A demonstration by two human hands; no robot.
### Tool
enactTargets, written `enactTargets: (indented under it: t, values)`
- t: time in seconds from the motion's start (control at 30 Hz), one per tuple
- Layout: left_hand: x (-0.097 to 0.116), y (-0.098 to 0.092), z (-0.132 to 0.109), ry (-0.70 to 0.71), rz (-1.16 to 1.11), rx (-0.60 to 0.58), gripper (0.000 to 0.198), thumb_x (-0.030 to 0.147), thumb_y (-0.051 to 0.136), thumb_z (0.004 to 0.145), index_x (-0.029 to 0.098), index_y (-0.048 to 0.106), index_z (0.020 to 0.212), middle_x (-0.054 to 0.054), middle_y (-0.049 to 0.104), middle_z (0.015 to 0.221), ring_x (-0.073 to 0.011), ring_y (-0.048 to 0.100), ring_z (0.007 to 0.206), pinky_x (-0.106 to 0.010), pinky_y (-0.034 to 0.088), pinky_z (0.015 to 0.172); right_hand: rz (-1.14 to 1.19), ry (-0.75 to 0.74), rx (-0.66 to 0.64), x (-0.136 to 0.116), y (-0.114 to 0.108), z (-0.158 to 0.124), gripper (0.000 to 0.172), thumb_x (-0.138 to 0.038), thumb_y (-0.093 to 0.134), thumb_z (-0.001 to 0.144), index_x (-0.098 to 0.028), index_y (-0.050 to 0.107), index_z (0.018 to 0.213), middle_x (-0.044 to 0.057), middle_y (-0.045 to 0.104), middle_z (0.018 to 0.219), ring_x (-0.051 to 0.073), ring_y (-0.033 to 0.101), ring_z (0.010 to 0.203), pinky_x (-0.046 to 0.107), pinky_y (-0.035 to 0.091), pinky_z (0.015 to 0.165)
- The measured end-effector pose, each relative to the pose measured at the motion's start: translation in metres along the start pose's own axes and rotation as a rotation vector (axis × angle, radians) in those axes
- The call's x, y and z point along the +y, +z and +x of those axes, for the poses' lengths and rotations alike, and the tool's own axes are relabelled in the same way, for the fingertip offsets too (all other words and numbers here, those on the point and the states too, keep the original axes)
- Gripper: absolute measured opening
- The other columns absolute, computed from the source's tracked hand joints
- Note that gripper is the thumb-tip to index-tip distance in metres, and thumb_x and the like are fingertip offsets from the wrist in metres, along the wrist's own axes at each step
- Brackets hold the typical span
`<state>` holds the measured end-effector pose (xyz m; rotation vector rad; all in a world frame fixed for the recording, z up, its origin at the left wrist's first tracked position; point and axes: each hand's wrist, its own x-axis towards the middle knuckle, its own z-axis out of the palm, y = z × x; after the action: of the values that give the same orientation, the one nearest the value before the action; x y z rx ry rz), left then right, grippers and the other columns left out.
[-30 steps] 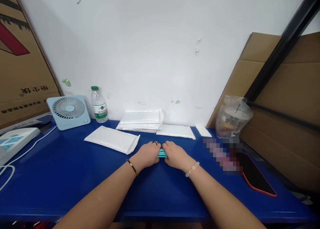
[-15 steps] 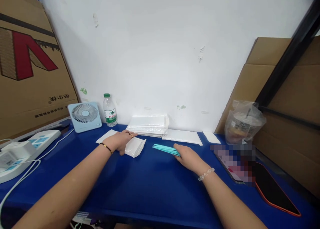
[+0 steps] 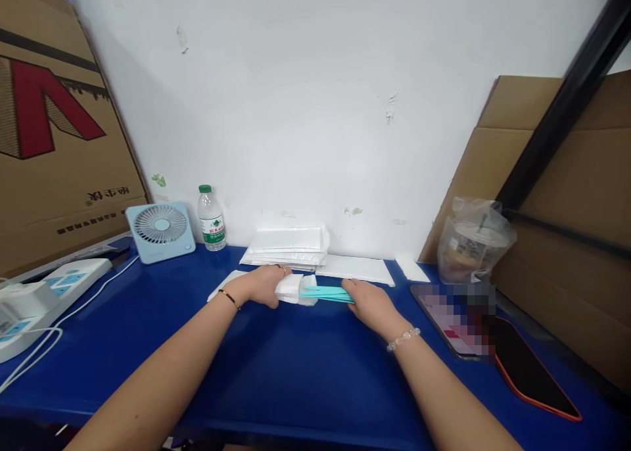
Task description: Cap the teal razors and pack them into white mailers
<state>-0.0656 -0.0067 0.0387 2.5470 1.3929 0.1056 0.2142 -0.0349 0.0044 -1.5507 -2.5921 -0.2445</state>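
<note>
My left hand [image 3: 263, 284] is closed around a white plastic bag [image 3: 290, 288], squeezing it so that its mouth gapes toward the right. In my right hand [image 3: 371, 304] is a bundle of thin turquoise strips [image 3: 329, 294], gripped at the right end. The strips' left ends are at the bag's mouth and seem to reach just inside it. Behind my hands lies a stack of white padded mailers [image 3: 288, 240] against the wall. A flat white packet [image 3: 353, 269] lies to the right of that stack.
At the left stand a blue fan [image 3: 162, 231], a water bottle [image 3: 211, 222] and a power strip [image 3: 73, 281] with cables. On the right are a bagged drink cup [image 3: 474, 244], a partly blurred phone [image 3: 444, 319], an orange-edged phone [image 3: 535, 372] and a small white card [image 3: 411, 269].
My left hand has moved right and now squeezes the bag, which has come up to the turquoise strips. The strips' left ends have met its opening. My right hand keeps its hold.
</note>
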Motion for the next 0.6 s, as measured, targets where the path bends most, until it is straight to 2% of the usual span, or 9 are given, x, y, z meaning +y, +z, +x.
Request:
enactTargets:
  t: [0.1, 0.17, 0.3, 0.37, 0.47, 0.6]
  values:
    - [0.014, 0.005, 0.000, 0.021, -0.094, 0.012, 0.055, 0.023, 0.062, 0.050, 0.024, 0.052, 0.103, -0.001, 0.059, 0.087, -0.0216, 0.057, 0.073, -0.027, 0.041, 0.058, -0.095, -0.019, 0.026, -0.004, -0.006, 0.000, 0.026, -0.013, 0.053, 0.080, -0.020, 0.049, 0.105, 0.008, 0.061, 0.100, 0.023, 0.057, 0.089, 0.028, 0.039, 0.063]
    - [0.024, 0.008, 0.003, 0.064, -0.132, 0.050, 0.056, 0.023, 0.062, 0.051, 0.023, 0.051, 0.106, -0.001, 0.059, 0.089, -0.0214, 0.057, 0.074, -0.027, 0.041, 0.061, -0.156, -0.039, 0.053, -0.009, -0.017, 0.004, 0.024, -0.010, 0.049, 0.081, -0.020, 0.049, 0.103, 0.009, 0.061, 0.097, 0.023, 0.057, 0.086, 0.028, 0.038, 0.061]
    - [0.042, 0.007, 0.006, 0.120, -0.293, 0.147, 0.063, 0.021, 0.062, 0.052, 0.021, 0.047, 0.114, -0.002, 0.059, 0.095, -0.0210, 0.057, 0.080, -0.028, 0.042, 0.069, -0.259, -0.103, 0.075, -0.013, -0.060, 0.016, 0.018, -0.008, 0.044, 0.083, -0.020, 0.050, 0.096, 0.009, 0.061, 0.090, 0.022, 0.057, 0.079, 0.027, 0.036, 0.057]
    - [0.047, 0.003, 0.005, 0.116, -0.409, 0.180, 0.062, 0.020, 0.060, 0.054, 0.020, 0.045, 0.115, -0.001, 0.058, 0.091, -0.0189, 0.056, 0.077, -0.027, 0.043, 0.067, -0.312, -0.128, 0.100, -0.008, -0.086, 0.022, 0.017, -0.010, 0.042, 0.086, -0.020, 0.050, 0.095, 0.009, 0.061, 0.088, 0.021, 0.057, 0.078, 0.026, 0.035, 0.056]
    - [0.049, -0.004, -0.001, 0.137, -0.564, 0.233, 0.057, 0.017, 0.057, 0.058, 0.019, 0.044, 0.113, 0.001, 0.055, 0.088, -0.0153, 0.053, 0.073, -0.024, 0.042, 0.063, -0.355, -0.129, 0.070, 0.005, -0.120, 0.024, 0.010, -0.018, 0.043, 0.088, -0.020, 0.051, 0.093, 0.007, 0.062, 0.087, 0.020, 0.058, 0.074, 0.025, 0.032, 0.053]
    - [0.047, -0.009, -0.012, 0.176, -0.680, 0.318, 0.061, 0.015, 0.056, 0.060, 0.021, 0.038, 0.118, 0.000, 0.053, 0.092, -0.0135, 0.051, 0.073, -0.023, 0.042, 0.061, -0.325, -0.083, 0.019, 0.020, -0.145, 0.014, 0.012, -0.030, 0.045, 0.088, -0.021, 0.053, 0.090, 0.006, 0.063, 0.085, 0.017, 0.057, 0.068, 0.024, 0.031, 0.052]
